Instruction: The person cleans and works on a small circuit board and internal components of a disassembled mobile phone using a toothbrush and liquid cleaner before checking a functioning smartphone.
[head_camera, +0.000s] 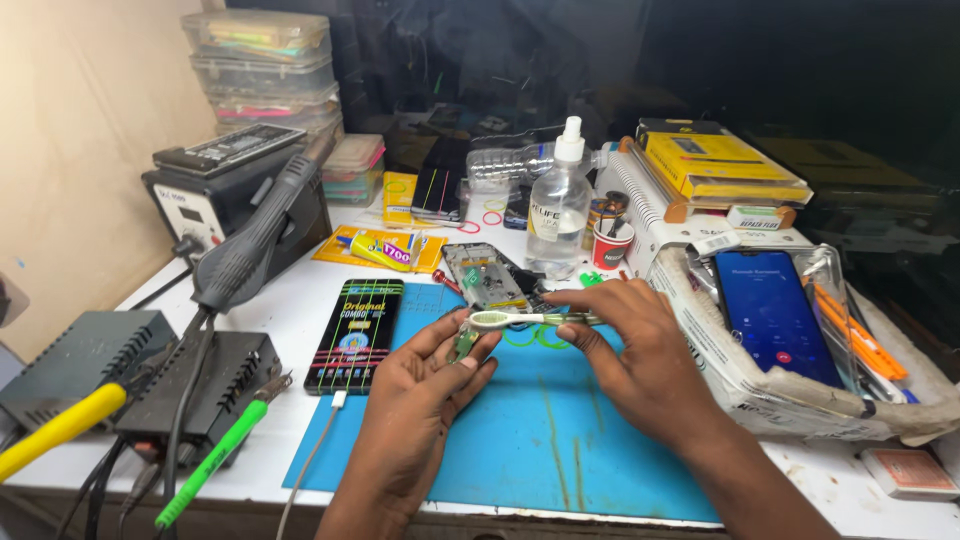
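A small green circuit board is being pinched in the grip of the left hand, above the blue mat. The right hand is grasping a pale toothbrush, its head lying over the board's top edge. Contact is unclear, being small in view. Hard scrubbing could be loosening tiny parts or flicking the board free. Just beyond the grip, an opened phone frame and a spray bottle are standing in elbow's reach on the worktop.
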